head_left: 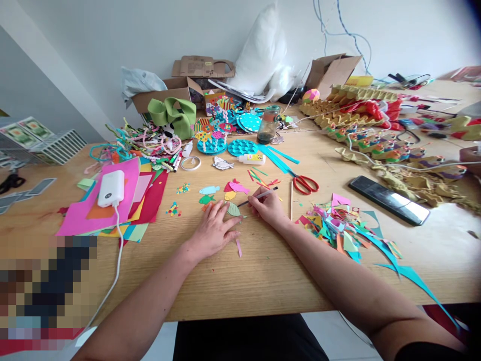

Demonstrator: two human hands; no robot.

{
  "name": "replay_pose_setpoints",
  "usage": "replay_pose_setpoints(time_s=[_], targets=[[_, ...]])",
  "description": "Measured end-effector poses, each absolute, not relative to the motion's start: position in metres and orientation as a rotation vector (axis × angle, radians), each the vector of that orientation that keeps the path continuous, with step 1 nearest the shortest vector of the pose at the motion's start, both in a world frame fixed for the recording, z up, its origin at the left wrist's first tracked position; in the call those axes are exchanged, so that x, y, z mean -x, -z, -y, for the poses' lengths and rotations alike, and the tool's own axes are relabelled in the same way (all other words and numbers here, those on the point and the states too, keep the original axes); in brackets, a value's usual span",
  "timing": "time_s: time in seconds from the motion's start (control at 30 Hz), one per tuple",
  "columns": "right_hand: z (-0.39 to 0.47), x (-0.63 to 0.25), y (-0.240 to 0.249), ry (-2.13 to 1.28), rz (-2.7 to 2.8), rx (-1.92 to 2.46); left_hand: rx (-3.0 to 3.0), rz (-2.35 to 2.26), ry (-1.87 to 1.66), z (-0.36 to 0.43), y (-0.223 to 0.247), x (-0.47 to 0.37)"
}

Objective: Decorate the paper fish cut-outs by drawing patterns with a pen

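Observation:
My right hand (266, 205) is closed round a slim pen (259, 194), its tip at the edge of a light green paper fish (233, 209). Fingers spread, my left hand (215, 229) lies flat on the table and touches that fish, which has lines drawn across it. Just beyond are a pink paper fish (239, 187), a light blue one (209, 190), a green one (206, 199) and a yellow piece (230, 196). An orange piece is partly hidden by my left fingers. A thin pink paper strip (239, 248) lies near my left thumb.
Red-handled scissors (306, 184), a wooden stick (291, 200), paper scraps (341, 228) and a phone (391, 199) lie to the right. A glue bottle (252, 159) and glass jar (267, 128) are beyond. Leftward, a white power bank (111, 188) with cable rests on coloured paper (80, 215).

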State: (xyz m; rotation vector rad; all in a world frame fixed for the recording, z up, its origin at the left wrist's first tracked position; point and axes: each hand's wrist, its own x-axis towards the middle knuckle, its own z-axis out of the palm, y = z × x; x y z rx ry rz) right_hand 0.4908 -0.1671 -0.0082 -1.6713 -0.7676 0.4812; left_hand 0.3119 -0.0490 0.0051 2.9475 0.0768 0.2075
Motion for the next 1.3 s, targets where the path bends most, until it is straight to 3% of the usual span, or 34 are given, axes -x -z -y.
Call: replay_pose_setpoints(time_s=[1.3], targets=[[0.1663, -0.4888, 0.0035, -0.523, 0.728, 1.636, -2.948, -0.088, -0.187, 0.0488, -0.0055, -0.3118]])
